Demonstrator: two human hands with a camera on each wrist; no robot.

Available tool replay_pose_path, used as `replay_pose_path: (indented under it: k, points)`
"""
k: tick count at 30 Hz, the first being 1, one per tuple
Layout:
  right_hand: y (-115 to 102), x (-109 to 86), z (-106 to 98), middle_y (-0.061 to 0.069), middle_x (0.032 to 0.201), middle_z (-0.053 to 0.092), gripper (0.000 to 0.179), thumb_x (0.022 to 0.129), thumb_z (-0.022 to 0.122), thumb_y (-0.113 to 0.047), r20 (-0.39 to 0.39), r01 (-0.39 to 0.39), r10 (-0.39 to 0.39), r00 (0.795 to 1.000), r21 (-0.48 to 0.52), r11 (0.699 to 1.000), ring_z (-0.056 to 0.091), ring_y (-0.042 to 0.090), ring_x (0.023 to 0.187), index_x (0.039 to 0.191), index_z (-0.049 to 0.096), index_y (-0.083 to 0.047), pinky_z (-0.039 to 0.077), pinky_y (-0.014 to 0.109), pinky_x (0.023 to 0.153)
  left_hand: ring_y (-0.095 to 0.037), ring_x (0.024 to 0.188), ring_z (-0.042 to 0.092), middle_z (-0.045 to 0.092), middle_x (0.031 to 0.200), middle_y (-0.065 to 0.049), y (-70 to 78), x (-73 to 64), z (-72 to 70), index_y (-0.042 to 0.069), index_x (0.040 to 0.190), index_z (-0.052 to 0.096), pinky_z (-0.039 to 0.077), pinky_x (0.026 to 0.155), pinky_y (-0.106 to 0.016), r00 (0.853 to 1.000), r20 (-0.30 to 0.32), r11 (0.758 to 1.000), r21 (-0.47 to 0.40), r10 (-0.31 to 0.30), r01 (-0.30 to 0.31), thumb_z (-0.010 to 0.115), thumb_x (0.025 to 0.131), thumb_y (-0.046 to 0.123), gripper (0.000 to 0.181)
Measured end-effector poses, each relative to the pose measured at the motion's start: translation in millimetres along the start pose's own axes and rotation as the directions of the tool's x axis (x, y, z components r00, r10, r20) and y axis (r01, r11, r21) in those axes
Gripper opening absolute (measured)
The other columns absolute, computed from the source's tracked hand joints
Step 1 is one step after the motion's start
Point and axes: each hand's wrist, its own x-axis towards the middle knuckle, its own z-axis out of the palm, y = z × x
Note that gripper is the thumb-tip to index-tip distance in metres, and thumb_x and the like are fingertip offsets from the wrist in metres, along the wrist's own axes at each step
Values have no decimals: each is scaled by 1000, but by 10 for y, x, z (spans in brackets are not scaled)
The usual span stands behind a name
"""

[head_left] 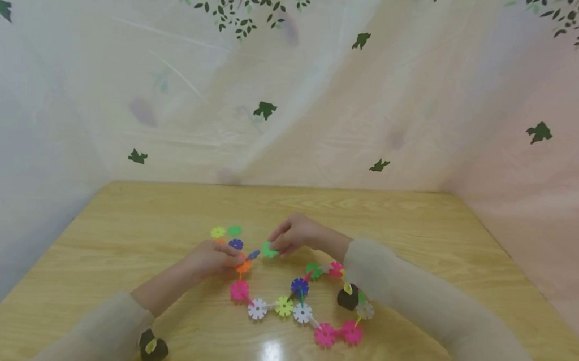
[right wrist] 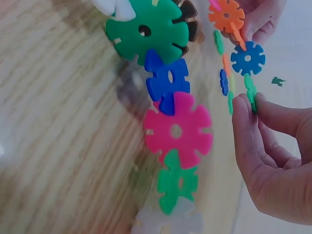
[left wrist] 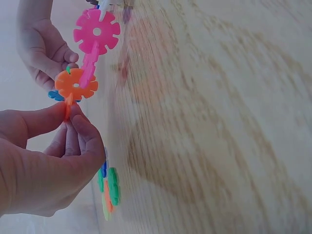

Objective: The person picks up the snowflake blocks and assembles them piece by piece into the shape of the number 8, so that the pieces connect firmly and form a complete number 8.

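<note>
Notched flower discs are slotted together in a chain. My left hand (head_left: 214,258) pinches an orange disc (left wrist: 67,111) near the chain's left end, between thumb and fingertips. It is slotted to another orange disc (left wrist: 63,80), followed by a pink disc (left wrist: 96,24). In the right wrist view a blue disc (right wrist: 241,59) joins the orange end. My right hand (head_left: 297,235) pinches a light green disc (right wrist: 250,92) whose edge meets the blue one. This end is held up above the table, the hands close together.
Loose discs lie beyond the left hand, among them a yellow disc (head_left: 218,232), a green disc (head_left: 235,230) and a dark blue disc (head_left: 235,244). The chain continues rightward through a white disc (head_left: 253,312) into a loop with pink discs (head_left: 325,340), partly under the right sleeve (head_left: 389,273).
</note>
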Motion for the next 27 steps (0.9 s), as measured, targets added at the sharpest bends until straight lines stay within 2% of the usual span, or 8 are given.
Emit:
replay_pose_path:
  k: [6,11,16,23,27]
  points:
    - [14,-25,60,16,90,74,26,83,71,-1,6,-3,2,1000,52,999,69,14,63,107,67,6,61,33,75,-13,88,67,70,109,-21,-18,5,14,-8,111,66,58,86,-32,1000,1,1000,-29,-11,11,70,85,10,32]
    - [-13,-43,82,17,92,74,26,83,70,-1,-13,6,-5,1000,65,998,68,13,62,108,66,7,61,33,75,-14,90,68,70,110,-21,-6,-3,10,-8,112,66,58,87,-33,1000,-5,1000,-26,-14,14,70,85,11,33]
    - [-29,-40,91,16,89,74,26,84,69,-1,-35,-2,6,999,94,996,67,13,61,108,66,7,61,33,75,-14,90,68,70,111,-22,10,-14,17,-9,113,65,58,88,-32,1000,-3,1000,-24,-16,16,69,86,10,33]
    - [-18,-29,117,13,83,73,26,83,69,1,-63,-11,20,998,138,990,68,14,60,108,66,8,61,34,75,-10,86,67,70,109,-22,11,-3,15,-10,113,64,58,87,-30,1000,25,997,-69,-18,20,67,86,6,32]
    - [-11,-33,143,16,83,73,25,82,69,3,-68,-9,18,998,137,991,67,14,58,107,66,9,61,35,75,-10,86,67,71,108,-21,2,4,15,-11,113,64,58,87,-31,999,32,997,-81,-16,18,66,87,5,30]
